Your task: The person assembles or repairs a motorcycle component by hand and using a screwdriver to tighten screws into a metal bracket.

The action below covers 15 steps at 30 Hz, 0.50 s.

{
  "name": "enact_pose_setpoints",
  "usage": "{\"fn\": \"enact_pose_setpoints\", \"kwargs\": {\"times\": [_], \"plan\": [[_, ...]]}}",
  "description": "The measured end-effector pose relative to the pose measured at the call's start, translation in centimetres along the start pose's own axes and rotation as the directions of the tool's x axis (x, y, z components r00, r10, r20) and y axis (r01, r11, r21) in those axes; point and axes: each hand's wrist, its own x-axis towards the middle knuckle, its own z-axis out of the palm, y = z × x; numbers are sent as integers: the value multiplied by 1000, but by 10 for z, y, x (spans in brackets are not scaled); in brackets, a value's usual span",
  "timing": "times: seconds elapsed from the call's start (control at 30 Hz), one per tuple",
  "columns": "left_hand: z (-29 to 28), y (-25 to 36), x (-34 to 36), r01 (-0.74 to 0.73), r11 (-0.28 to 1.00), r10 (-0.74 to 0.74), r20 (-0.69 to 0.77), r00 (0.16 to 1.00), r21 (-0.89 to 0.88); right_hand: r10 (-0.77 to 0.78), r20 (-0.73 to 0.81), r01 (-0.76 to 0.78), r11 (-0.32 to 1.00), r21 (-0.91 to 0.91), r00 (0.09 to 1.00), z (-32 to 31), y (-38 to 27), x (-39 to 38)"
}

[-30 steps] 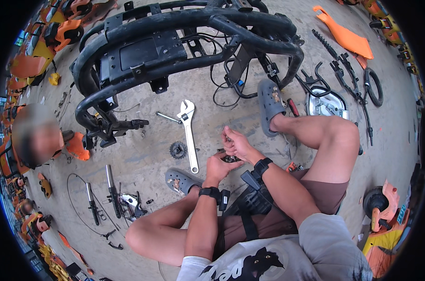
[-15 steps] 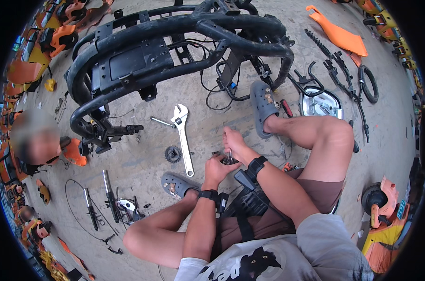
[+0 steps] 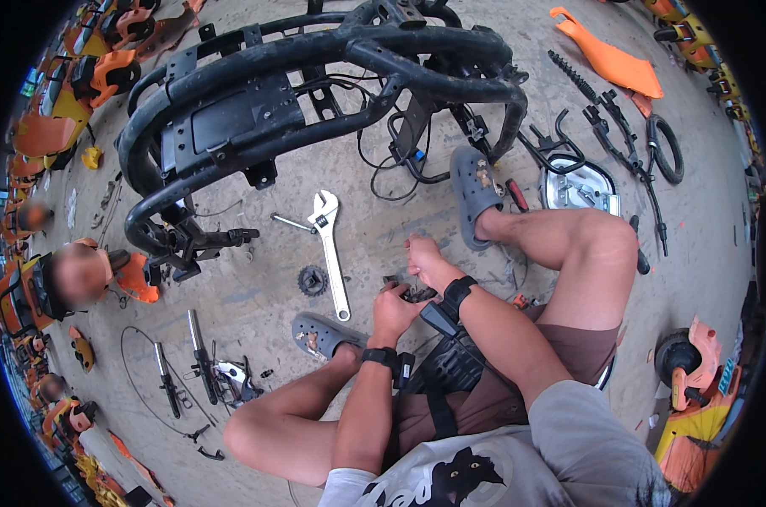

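My left hand [image 3: 393,313] is closed around a small dark metal part [image 3: 418,295] in front of my lap. Its exact kind is hidden by my fingers. Just above it, my right hand [image 3: 427,262] is closed, fingers pinched on a thin metal tool pointing down at the part; its handle and tip are too small to make out. Beyond my hands, a large silver adjustable wrench [image 3: 332,258] lies on the floor. Beside it rest a toothed sprocket [image 3: 313,280] and a thin metal rod [image 3: 291,220].
A black tubular vehicle frame [image 3: 273,63] with hanging cables stands ahead. Shock absorbers [image 3: 201,355] lie at left. A metal-and-glass lamp-like tray [image 3: 579,190], handlebar parts [image 3: 619,152] and an orange panel [image 3: 611,63] lie at right. Another person [image 3: 83,272] is at far left.
My right hand has risen slightly away from the small part, while my left hand keeps its hold. The person at far left has shifted a little.
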Motion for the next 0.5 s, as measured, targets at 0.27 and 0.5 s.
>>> {"fn": "enact_pose_setpoints", "kwargs": {"times": [0.27,0.5], "plan": [[-5,9,-2,55,997,-59,77,995,61,-304,-226,242,933,-266,925,10,-2,-10],[-2,9,-3,32,998,-34,44,998,60,-208,-230,152,959,-239,951,-4,12,15]]}}
